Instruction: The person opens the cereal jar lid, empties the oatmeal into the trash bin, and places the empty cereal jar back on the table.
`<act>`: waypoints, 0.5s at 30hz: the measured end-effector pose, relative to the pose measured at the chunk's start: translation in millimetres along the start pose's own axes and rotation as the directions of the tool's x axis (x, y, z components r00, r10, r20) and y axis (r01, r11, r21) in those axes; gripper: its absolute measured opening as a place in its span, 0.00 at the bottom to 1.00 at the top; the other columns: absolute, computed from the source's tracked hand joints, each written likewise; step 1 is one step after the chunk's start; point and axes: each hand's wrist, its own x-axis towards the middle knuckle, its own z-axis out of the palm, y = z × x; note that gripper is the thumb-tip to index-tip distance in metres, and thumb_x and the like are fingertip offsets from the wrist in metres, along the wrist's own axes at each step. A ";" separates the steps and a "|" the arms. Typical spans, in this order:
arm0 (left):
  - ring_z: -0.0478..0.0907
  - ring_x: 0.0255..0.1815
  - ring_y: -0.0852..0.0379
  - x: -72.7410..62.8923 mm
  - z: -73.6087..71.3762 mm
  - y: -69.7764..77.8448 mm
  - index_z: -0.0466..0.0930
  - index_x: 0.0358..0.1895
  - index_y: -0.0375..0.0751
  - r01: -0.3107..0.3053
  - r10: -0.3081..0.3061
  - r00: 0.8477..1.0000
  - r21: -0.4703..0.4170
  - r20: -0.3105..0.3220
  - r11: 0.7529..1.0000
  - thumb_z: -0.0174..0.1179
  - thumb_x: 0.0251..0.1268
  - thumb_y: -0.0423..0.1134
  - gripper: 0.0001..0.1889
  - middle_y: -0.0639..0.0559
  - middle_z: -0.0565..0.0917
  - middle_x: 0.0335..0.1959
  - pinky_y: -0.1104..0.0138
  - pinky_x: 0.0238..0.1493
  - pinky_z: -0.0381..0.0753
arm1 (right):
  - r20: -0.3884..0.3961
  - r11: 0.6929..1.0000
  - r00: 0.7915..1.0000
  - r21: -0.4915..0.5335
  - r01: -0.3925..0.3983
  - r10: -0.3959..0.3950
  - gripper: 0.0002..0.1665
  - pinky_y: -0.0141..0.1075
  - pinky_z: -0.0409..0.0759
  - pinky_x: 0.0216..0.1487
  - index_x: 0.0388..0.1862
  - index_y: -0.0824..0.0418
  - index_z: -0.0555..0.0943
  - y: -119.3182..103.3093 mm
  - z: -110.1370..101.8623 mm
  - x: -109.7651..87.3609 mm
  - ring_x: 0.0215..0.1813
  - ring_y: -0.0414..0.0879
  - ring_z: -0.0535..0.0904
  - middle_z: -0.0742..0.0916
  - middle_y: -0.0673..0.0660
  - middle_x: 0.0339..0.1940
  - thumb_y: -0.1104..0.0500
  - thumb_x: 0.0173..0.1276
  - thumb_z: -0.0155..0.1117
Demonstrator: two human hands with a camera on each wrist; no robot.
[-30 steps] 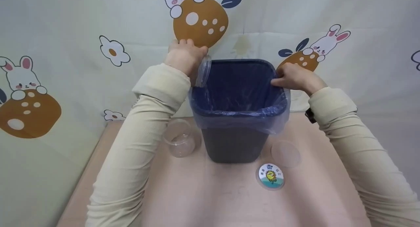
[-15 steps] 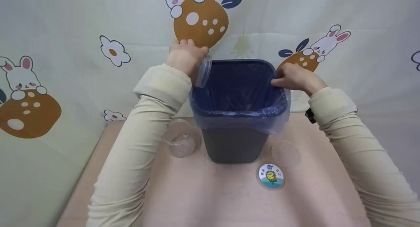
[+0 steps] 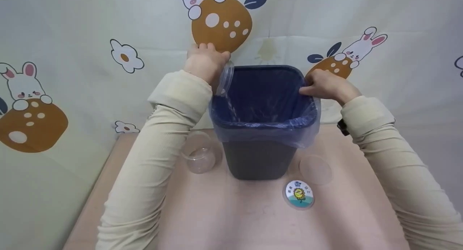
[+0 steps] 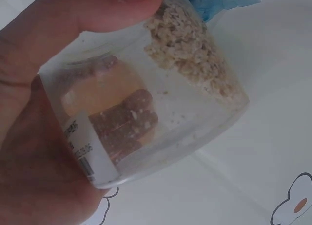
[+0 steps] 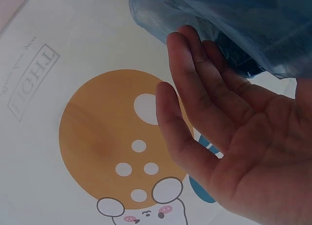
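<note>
My left hand (image 3: 207,63) grips a clear plastic jar (image 3: 225,78), tilted with its mouth over the left rim of a trash bin (image 3: 258,159). In the left wrist view rolled oats (image 4: 187,49) lie along one wall of the jar, and a white label (image 4: 87,152) shows near its base. Pale flakes (image 3: 232,107) fall from the mouth into the blue bin liner (image 3: 266,94). At the right rim, my right hand (image 3: 327,84) holds the bin's edge, thumb on the inside. The right wrist view shows its fingers (image 5: 195,84) loosely bent outside the liner; the thumb is hidden there.
Left of the bin stands another clear plastic container (image 3: 200,156). To the right lie a clear lid (image 3: 315,169) and a round lid with a sunflower picture (image 3: 298,194), both on the pink tabletop (image 3: 253,221). A patterned curtain (image 3: 155,29) hangs right behind.
Both hands stay almost where they were. The jar's mouth has shifted very slightly, and a stream of flakes now shows more plainly below it.
</note>
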 end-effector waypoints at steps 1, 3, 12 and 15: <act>0.63 0.59 0.36 0.0 -0.3 0.0 0.61 0.65 0.41 0.001 -0.001 1.000 -0.002 0.001 1.000 0.68 0.44 0.34 0.40 0.32 0.67 0.59 0.47 0.59 0.62 | -0.001 1.000 1.000 0.001 0.000 0.000 0.15 0.37 0.69 0.29 0.33 0.69 0.81 0.0 -0.1 0.0 0.28 0.49 0.74 0.81 0.53 0.25 0.56 0.65 0.59; 0.62 0.59 0.36 0.3 -1.1 0.0 0.61 0.65 0.41 0.004 -0.004 1.000 -0.007 0.007 1.000 0.67 0.45 0.33 0.39 0.32 0.66 0.59 0.48 0.59 0.61 | -0.003 1.000 1.000 0.002 -0.001 0.001 0.14 0.37 0.69 0.29 0.33 0.69 0.81 0.1 -0.2 0.0 0.28 0.49 0.74 0.81 0.54 0.25 0.56 0.65 0.59; 0.62 0.59 0.36 2.0 -2.5 0.0 0.60 0.66 0.41 0.003 -0.003 1.000 -0.007 0.025 1.000 0.68 0.45 0.32 0.40 0.31 0.66 0.59 0.48 0.60 0.60 | 0.000 1.000 1.000 -0.003 -0.005 0.005 0.15 0.38 0.68 0.29 0.32 0.69 0.80 0.5 -0.5 0.4 0.28 0.49 0.73 0.80 0.54 0.24 0.56 0.66 0.59; 0.62 0.59 0.36 2.1 -1.6 0.3 0.60 0.66 0.41 0.003 -0.003 1.000 -0.011 0.018 1.000 0.67 0.44 0.31 0.40 0.31 0.66 0.59 0.48 0.60 0.61 | 0.003 1.000 1.000 -0.001 -0.002 0.002 0.15 0.38 0.68 0.29 0.33 0.69 0.80 1.1 -0.1 0.6 0.28 0.49 0.73 0.80 0.54 0.25 0.56 0.66 0.59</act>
